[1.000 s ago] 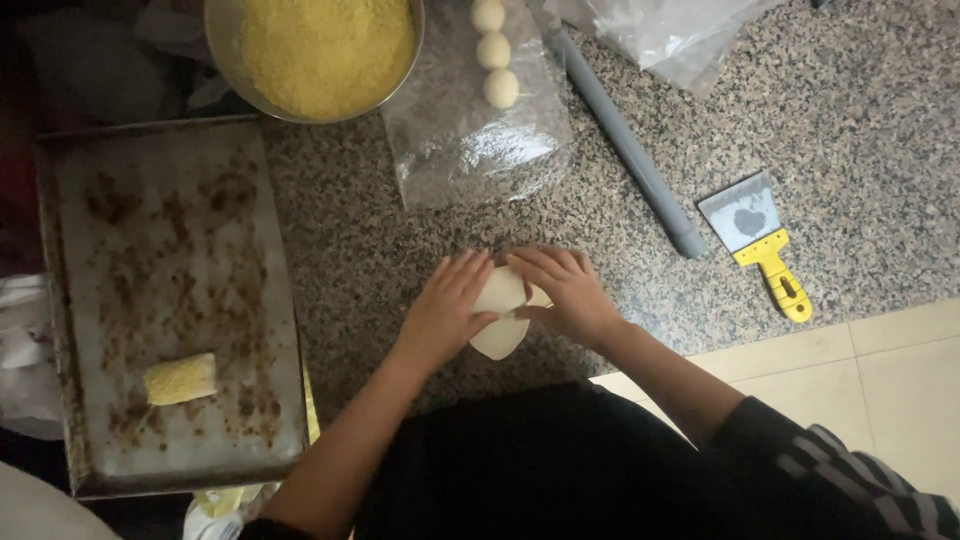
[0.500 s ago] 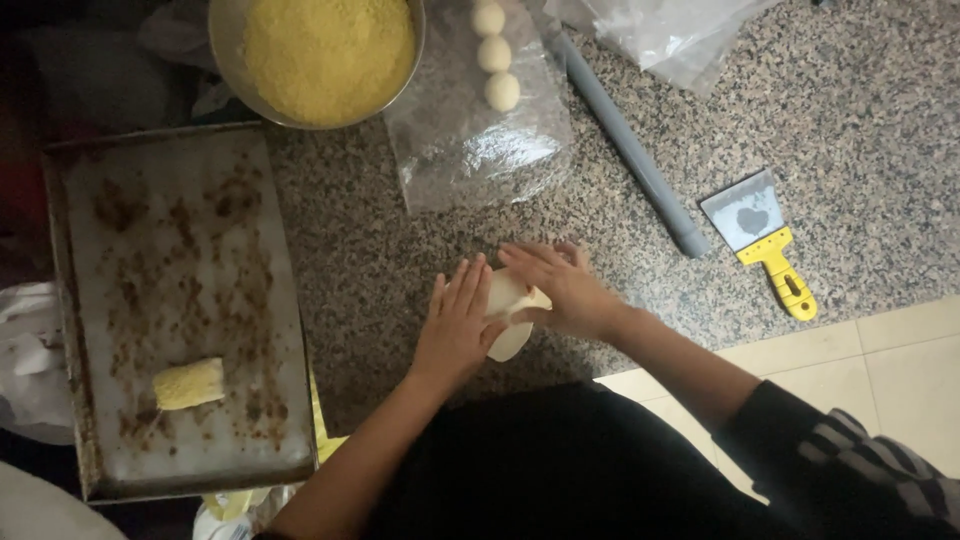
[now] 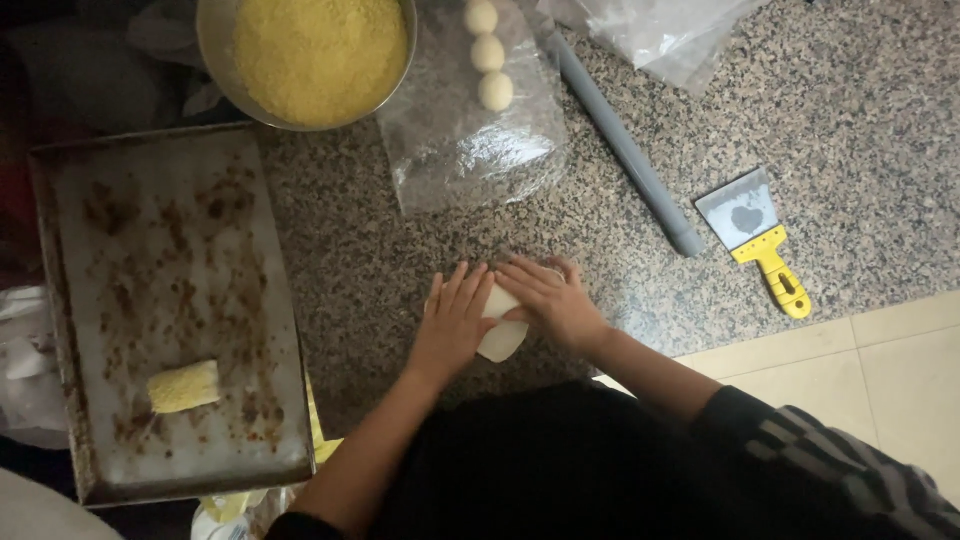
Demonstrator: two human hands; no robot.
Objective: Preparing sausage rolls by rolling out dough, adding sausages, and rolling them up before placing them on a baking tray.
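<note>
Pressing down on a flat piece of pale dough [image 3: 503, 333] with both hands, on the speckled granite counter [image 3: 860, 130]. Left hand [image 3: 452, 325] lying flat, fingers together and stretched over the dough's left side; right hand [image 3: 553, 300] lying flat across its top right, fingers spread a little and pointing left. Neither hand closing around anything, only palms and fingers resting on the dough, its lower edge showing between the two wrists. Lying well to the left of the hands, a worn metal baking tray [image 3: 90, 190] carrying one crumb-coated roll [image 3: 184, 386] near its lower left. Sitting beyond the hands, a clear plastic sheet [image 3: 470, 150] holding three small dough balls [image 3: 487, 54], and further up left a metal bowl of yellow crumbs [image 3: 318, 55]. Lying to the right, a grey rolling rod [image 3: 625, 150] and, past it, a yellow-handled scraper [image 3: 755, 235].
</note>
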